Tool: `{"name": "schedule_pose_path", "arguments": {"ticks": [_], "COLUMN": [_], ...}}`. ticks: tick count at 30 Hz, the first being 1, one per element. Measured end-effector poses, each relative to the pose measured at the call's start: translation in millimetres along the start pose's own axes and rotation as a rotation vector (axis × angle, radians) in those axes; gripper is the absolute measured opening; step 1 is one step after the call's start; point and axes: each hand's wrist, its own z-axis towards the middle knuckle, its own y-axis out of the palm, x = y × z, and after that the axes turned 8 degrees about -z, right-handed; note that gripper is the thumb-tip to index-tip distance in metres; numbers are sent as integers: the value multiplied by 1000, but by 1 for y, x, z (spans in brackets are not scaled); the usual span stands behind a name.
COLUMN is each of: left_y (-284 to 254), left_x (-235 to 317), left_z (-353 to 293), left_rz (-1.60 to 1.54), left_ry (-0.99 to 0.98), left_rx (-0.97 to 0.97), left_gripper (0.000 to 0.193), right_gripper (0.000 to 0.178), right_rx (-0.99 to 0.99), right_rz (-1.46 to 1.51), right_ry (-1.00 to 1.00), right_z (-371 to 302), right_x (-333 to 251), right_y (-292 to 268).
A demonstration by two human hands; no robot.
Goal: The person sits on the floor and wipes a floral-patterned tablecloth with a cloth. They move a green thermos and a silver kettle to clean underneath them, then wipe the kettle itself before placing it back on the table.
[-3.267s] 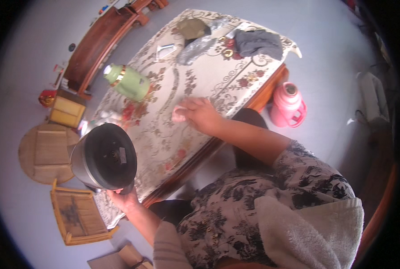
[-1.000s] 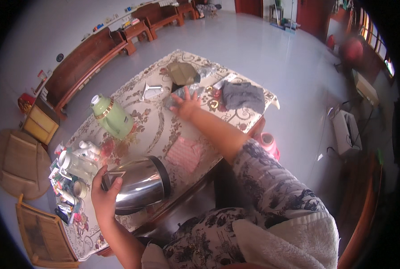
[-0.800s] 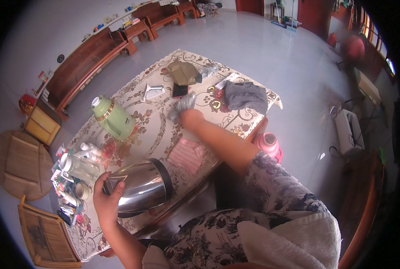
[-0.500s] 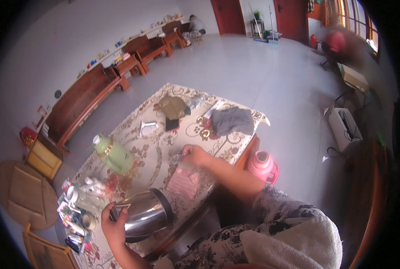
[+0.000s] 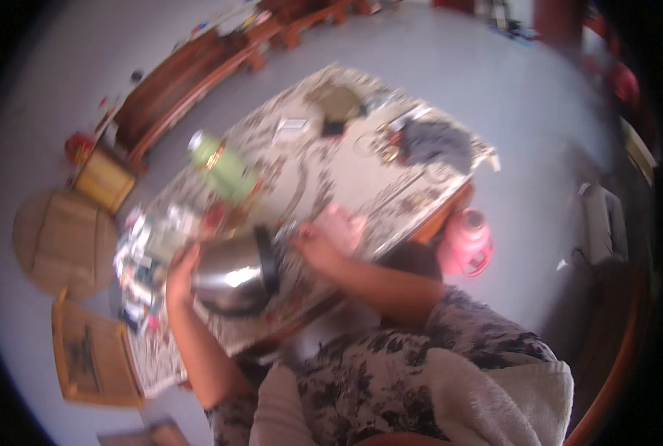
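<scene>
A steel kettle (image 5: 231, 273) with a shiny, rounded body and a black band at its top end lies tipped on its side above the patterned table, its mouth pointing toward three o'clock and its base toward nine. A bright highlight sits on the middle of its flank. It hangs over the near part of the table, at about seven o'clock from the table's centre. A pink cloth (image 5: 342, 227), flat and roughly square, lies on the tabletop just past the kettle's mouth, at about two o'clock from the kettle. The picture is blurred, so finer detail cannot be told.
</scene>
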Motion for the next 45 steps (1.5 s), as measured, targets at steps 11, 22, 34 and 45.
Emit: {"name": "schedule_pose_path", "arguments": {"ticks": [11,22,34,45], "left_y": [-18,-35,-27,-43], "left_x": [-4,-22,-27,-45], "left_z": [-6,-13,-14,12], "left_rz": [-163,-152,-208,-171], "left_ry": [-37,-92,-77,-34], "left_rx": [92,325,207,254], "left_gripper": [49,53,44,46], "right_gripper": [70,92,87,77], "right_rx": [-101,-386,-238,-430], "right_rz": [-193,-95,-171,-516], "right_ry": [47,12,-263,158], "right_z": [-59,-33,-16,-20], "right_x": [-11,19,-9,-4], "right_y": [66,65,61,10]}}
